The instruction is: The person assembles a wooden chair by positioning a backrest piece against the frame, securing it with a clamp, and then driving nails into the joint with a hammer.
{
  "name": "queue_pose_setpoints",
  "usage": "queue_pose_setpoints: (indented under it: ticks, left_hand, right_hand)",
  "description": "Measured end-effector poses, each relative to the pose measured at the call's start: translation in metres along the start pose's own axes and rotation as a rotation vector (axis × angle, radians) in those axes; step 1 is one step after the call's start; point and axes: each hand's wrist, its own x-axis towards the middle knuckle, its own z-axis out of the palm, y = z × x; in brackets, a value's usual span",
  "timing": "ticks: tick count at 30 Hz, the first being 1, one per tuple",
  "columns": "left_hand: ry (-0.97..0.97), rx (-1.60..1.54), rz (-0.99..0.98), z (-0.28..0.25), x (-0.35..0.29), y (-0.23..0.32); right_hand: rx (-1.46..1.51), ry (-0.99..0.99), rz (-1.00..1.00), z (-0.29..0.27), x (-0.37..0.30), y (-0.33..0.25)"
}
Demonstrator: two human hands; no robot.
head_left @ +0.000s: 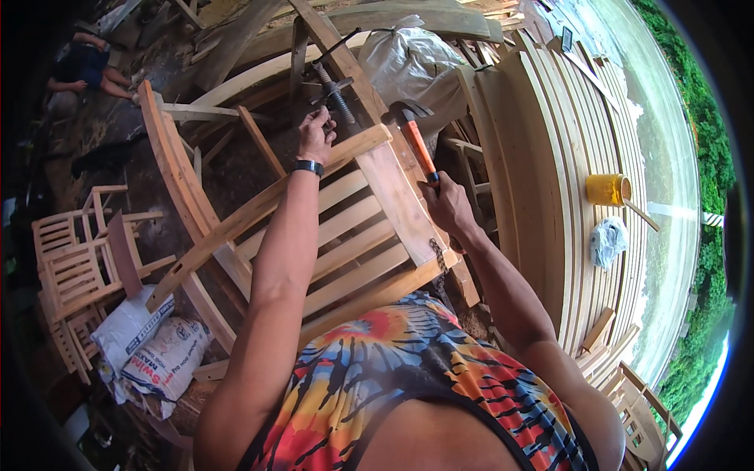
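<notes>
My right hand (449, 206) is wrapped round the orange and black grip of a hammer (416, 140), whose dark head points away from me. My left hand (316, 135), with a dark band on its wrist, is closed beside a metal screw clamp (333, 91) at the far end of the work. Whatever its fingers hold is too small to make out. Under my forearms lies a slatted wooden frame (389, 188), with several pale slats between two long rails. A chain (437, 255) hangs at its near right corner, close to my body.
Long planks (550, 188) are stacked on the right, carrying a yellow container (603, 189) and a crumpled plastic bag (609, 242). Wooden chairs (75, 267) and filled sacks (165, 353) stand at left. A white plastic sheet (408, 67) lies beyond; another person (90, 67) is at far left.
</notes>
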Motion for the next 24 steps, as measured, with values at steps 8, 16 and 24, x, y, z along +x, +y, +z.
queue_pose_setpoints:
  ticks: [8,16,24]
  left_hand:
    - [-0.150,-0.358,-0.083,-0.013,-0.012,0.017]
    - [0.017,-0.171,-0.137,-0.006,-0.036,0.020]
    - [0.003,1.091,0.325,0.007,-0.056,0.013]
  right_hand:
    - [0.092,0.022,0.028,0.002,-0.035,0.007]
    - [0.159,-0.063,0.124,0.003,-0.055,0.004]
    - [0.112,-0.066,0.070,0.010,-0.065,0.011]
